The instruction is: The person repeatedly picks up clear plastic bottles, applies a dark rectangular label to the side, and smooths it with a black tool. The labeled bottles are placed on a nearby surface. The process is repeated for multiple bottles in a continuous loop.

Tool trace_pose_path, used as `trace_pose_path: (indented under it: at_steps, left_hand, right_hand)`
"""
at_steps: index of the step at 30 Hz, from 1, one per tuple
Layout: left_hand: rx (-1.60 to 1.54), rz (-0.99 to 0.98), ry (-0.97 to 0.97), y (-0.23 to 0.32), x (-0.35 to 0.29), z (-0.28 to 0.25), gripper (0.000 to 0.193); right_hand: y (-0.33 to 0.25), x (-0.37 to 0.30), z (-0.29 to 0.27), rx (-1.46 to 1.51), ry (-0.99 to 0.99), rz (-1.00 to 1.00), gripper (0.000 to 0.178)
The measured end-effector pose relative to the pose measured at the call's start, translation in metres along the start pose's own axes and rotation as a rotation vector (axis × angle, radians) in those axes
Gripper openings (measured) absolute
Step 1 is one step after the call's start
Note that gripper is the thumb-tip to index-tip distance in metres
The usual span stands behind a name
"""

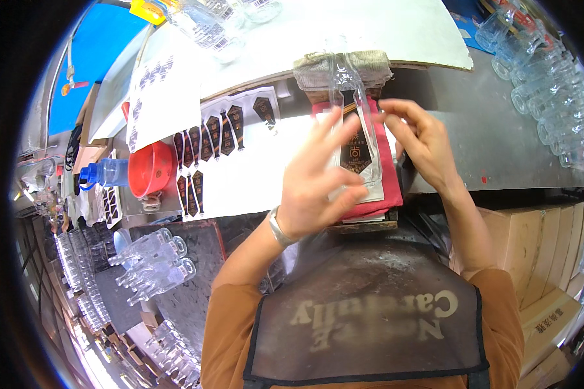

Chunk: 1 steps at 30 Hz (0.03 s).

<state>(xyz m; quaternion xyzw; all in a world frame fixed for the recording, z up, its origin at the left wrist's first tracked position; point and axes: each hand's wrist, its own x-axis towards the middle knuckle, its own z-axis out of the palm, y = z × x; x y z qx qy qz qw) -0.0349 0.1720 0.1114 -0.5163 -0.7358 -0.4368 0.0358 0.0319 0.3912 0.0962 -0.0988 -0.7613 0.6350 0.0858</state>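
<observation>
A clear glass bottle (pixel 373 170) lies in front of me on a pink-red cloth (pixel 390 188), its neck toward the far side against a folded whitish cloth (pixel 310 72). On its upper face is a black pointed label (pixel 355 153) with gold print. My left hand (pixel 318 178) hovers over the bottle's left side, fingers spread, slightly blurred, covering part of it. My right hand (pixel 422 139) is at the bottle's right side with fingers bent; thumb and fingertip stay a little apart, and I see nothing between them.
Left of the bottle, several black labels (pixel 215 136) lie on a white backing sheet (pixel 253 185). Beyond it are a red bowl (pixel 150 170) and a blue-capped plastic bottle (pixel 110 173). Glass bottles (pixel 156 259) stand lower left; more glassware (pixel 545 97) is far right, above cardboard boxes (pixel 525 246).
</observation>
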Motion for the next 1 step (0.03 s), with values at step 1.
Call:
trace_pose_path:
  at_steps: [1]
  left_hand:
    - [-0.072,-0.055,0.064,-0.0029,0.0063,-0.0001,0.018]
  right_hand:
    - [0.0031,0.0113,0.0022,-0.003,0.008,-0.044,0.033]
